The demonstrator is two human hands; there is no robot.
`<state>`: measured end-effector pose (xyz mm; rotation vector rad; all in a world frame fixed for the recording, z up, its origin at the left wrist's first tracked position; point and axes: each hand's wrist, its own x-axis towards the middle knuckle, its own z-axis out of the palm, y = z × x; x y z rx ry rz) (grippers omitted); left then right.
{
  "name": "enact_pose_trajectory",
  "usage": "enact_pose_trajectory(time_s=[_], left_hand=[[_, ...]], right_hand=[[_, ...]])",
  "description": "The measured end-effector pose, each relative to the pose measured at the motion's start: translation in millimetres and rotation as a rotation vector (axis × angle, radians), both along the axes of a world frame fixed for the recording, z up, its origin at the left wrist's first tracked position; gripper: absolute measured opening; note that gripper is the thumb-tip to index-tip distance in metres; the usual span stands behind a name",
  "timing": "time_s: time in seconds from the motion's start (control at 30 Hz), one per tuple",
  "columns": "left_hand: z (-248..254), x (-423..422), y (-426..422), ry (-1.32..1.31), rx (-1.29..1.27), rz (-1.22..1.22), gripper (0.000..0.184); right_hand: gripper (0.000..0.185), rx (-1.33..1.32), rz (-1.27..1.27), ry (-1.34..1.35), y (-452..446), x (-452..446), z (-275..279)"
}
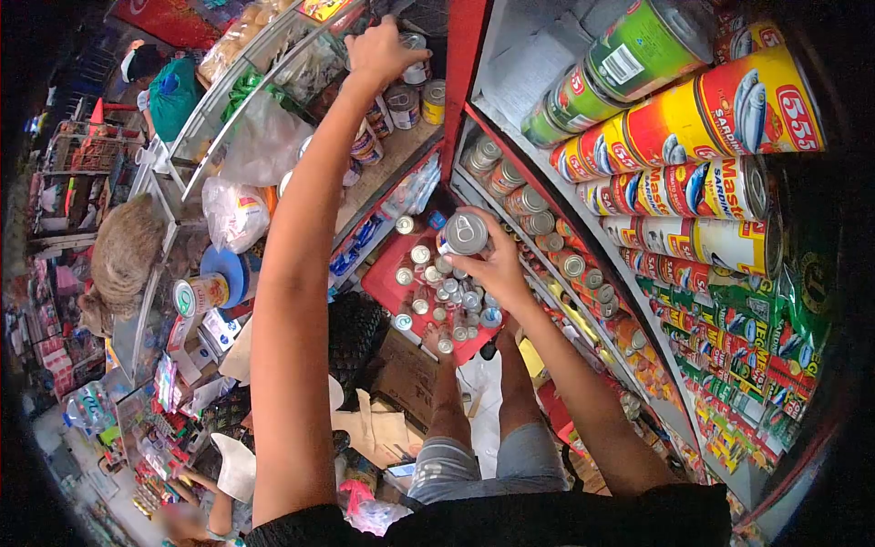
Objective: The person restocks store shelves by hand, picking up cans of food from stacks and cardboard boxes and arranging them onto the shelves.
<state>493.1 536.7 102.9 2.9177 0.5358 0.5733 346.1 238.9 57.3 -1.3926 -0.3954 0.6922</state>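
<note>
My left hand reaches far forward to a wooden counter where several cans stand grouped. Its fingers are spread around a can, the thumb lying along the near side; the palm side is hidden. In my right hand is a silver-topped can with a pull tab, held upright between thumb and fingers above a red surface. More small cans with silver lids stand clustered on that red surface below. A yellow-labelled can stands to the right of my left hand.
Shelves at the right hold stacked sardine cans and green cans. A glass case and plastic bag line the left. A cat lies beyond. Cardboard is near my legs. Other people are at the left.
</note>
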Motion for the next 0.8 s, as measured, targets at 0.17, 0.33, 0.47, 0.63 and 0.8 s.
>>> enact_pose_trajectory(time_s=[0.17,0.33,0.47,0.63,0.8], left_hand=[[40.3,-16.3,1.0,-0.087,0.020,-0.111,0.060],[106.2,-58.1,-21.4,-0.250,-0.219,-0.166,0.050],[119.8,-107.2,-44.4,-0.107,-0.277,-0.213,0.048],[103.3,-136.8,-97.2,0.072,-0.414,-0.306,0.041],[87.1,-135.3,-100.3,0.308,-0.685,-0.330,0.048]], right_hand=[[0.059,0.031,-0.045,0.015,6.8,9.2,-0.6],[0.059,0.004,-0.120,-0.227,20.8,30.8,11.1],[0.062,0.003,0.012,-0.433,24.9,48.3,58.3],[0.070,0.022,0.261,-0.809,34.7,58.2,63.2],[0.067,-0.007,0.301,-0.556,14.1,36.2,38.5]])
